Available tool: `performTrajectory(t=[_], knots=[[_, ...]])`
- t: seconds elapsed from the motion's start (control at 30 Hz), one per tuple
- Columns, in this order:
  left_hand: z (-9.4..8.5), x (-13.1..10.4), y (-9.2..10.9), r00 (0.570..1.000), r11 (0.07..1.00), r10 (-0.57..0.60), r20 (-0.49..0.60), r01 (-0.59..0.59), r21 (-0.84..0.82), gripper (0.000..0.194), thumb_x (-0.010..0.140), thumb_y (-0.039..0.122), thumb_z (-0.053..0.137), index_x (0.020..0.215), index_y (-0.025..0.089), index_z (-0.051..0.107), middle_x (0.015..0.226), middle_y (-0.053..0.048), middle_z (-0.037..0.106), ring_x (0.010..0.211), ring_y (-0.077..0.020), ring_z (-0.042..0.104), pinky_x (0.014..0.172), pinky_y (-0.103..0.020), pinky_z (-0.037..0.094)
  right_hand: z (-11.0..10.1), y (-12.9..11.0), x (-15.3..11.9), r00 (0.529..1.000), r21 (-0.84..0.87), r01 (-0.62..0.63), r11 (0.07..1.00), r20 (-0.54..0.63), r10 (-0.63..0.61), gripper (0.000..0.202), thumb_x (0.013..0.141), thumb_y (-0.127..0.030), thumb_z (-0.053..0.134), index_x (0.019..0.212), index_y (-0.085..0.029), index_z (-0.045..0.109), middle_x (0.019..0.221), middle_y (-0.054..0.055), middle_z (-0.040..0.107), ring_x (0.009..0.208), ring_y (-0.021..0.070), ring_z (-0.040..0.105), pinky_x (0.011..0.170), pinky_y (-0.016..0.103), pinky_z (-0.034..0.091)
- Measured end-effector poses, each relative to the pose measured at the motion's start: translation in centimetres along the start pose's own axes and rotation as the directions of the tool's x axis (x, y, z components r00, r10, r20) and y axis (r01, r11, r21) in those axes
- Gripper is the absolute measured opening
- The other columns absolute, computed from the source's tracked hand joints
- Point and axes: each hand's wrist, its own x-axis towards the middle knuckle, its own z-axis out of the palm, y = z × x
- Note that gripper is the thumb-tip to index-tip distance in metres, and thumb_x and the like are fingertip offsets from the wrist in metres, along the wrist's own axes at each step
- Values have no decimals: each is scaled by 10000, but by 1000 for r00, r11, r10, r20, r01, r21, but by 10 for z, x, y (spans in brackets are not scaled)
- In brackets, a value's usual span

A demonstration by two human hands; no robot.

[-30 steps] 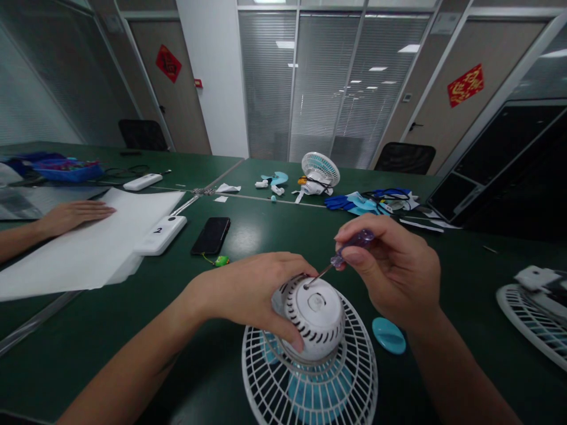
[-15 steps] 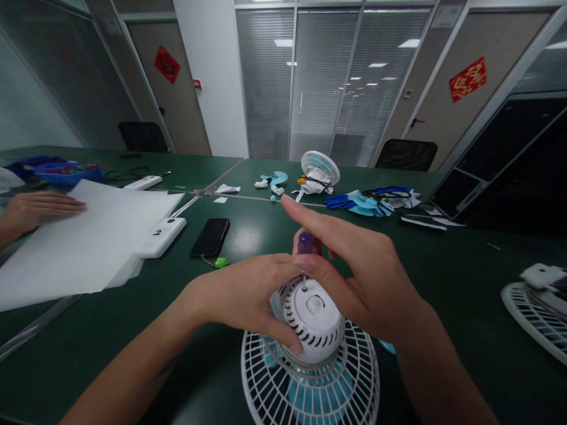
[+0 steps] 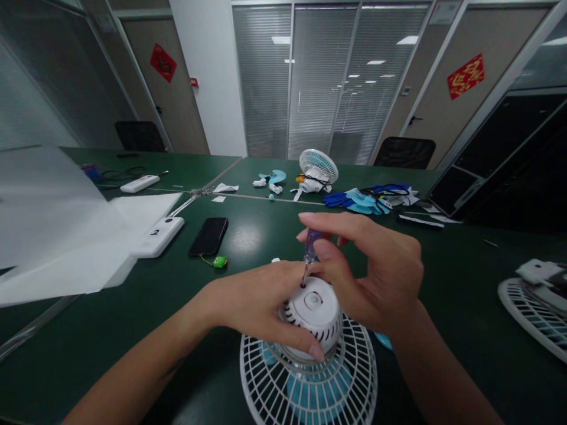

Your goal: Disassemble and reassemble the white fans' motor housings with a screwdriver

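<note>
On green table (image 3: 456, 283) | three fans (image 3: 316, 311) | right hand (image 3: 376, 277): one screwdriver (image 3: 312, 244)

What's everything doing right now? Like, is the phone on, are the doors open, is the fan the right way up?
Big fan, lying with its back up
Screwdriver, tip down at the fan's back
Left hand, gripping the fan's back
Right hand, holding the screwdriver
Phone, screen dark
Paper, partly raised and curved
Small fan, tilted
Left door, closed
Right door, closed
Blinds, lowered
</note>
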Motion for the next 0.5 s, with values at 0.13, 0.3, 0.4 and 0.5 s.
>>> performTrajectory(t=[0.13, 0.3, 0.4, 0.5], knots=[[0, 0, -1, 1000, 1000, -19, -19, 19, -7, 675, 751, 622, 718, 1202, 164, 511, 1115, -111, 659, 975, -274, 630, 929, -414, 467, -1, 0, 0, 1000, -25, -30, 999, 3, 31, 192, 897, -159, 599, 1070, -230, 640, 958, 16, 734, 746, 145, 676, 721, 296, 584], [0, 2, 0, 998, 995, 59, -33, -62, -75, 643, 769, 549, 747, 1236, 180, 503, 1223, -114, 637, 1060, -269, 618, 939, -387, 458, 3, 4, 1, 1000, 3, 5, 1000, 1, -5, 193, 923, -195, 595, 1111, -209, 639, 937, 33, 705, 746, 144, 644, 673, 280, 564], [-1, 2, 0, 997, 993, 76, -25, -78, -94, 600, 766, 509, 769, 1209, 184, 525, 1250, -109, 632, 1090, -266, 613, 962, -380, 448, 3, 4, 0, 999, 35, 17, 999, 27, -18, 216, 937, -160, 540, 1125, -166, 645, 956, 49, 696, 857, 147, 649, 739, 273, 557], [-2, 2, -1, 998, 994, 59, 4, -58, -93, 591, 748, 473, 798, 1190, 182, 533, 1218, -102, 648, 1075, -265, 625, 952, -375, 459, 2, 2, 0, 997, 69, 26, 997, 76, -31, 320, 925, -85, 482, 1206, -169, 611, 1073, 43, 707, 945, 139, 657, 834, 277, 551]])
